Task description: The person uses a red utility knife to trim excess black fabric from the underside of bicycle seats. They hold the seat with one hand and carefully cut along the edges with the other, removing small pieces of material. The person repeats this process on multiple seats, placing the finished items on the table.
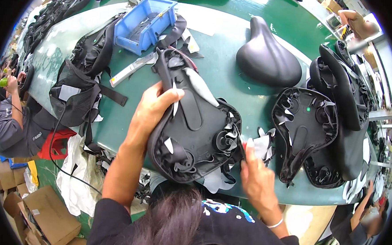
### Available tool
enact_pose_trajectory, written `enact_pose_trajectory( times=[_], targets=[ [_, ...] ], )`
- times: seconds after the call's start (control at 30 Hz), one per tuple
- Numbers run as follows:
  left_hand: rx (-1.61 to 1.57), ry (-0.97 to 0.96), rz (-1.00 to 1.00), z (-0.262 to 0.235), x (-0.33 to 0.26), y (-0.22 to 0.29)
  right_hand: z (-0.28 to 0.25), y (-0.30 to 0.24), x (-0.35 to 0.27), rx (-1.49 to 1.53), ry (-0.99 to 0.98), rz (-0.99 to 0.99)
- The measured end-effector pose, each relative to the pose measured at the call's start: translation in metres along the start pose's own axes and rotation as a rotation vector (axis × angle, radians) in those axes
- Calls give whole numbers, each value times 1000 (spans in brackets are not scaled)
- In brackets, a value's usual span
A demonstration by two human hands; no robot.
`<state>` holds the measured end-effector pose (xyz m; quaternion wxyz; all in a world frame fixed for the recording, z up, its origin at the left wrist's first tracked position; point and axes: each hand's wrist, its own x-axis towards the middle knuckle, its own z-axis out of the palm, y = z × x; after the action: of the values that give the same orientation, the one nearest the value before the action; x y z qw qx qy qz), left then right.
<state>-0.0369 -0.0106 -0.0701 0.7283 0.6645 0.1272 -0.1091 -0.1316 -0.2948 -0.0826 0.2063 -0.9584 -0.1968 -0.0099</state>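
Note:
A black bicycle saddle [204, 127] lies underside up before me, its narrow nose pointing away. My left hand [155, 105] grips its left edge, with the thumb pressed over the rim. Loose flaps of cover material curl around the saddle's inner edge, and a grey-white strip [200, 85] lies along its upper right side. At the saddle's right edge, my right hand [257, 176] is closed around a thin-bladed tool [241, 138] with a red part by the fingers. The blade sits against the rim; its exact kind is hard to make out.
To the right lie several upturned saddles [304, 128], and one finished-side-up saddle [270, 57] stands farther back. A blue bin [145, 24], a white box-cutter-like stick [132, 70] and a black bag [75, 94] are at left. Scraps [263, 146] litter the green table [125, 127]. Co-workers sit at both sides.

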Motion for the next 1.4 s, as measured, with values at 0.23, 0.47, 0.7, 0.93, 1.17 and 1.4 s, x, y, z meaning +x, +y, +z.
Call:
enact_pose_trajectory(
  times=[0.23,0.47,0.7,0.93,1.17,1.4],
  targets=[
    [-206,231,42,9,-56,-18,-17,-13,-6,505,150,262],
    [-87,534,292,13,-77,-42,-19,-10,99,740,203,241],
    [1077,-46,818,53,-35,5,-29,-34,93,903,28,97],
    [769,-257,708,53,-5,-9,-42,37,59,123,39,-272],
    [-122,-152,317,35,6,-11,-29,8,14,-217,-119,-82],
    [-108,-256,731,39,0,4,-31,-19,21,-122,-63,93]
  ],
)
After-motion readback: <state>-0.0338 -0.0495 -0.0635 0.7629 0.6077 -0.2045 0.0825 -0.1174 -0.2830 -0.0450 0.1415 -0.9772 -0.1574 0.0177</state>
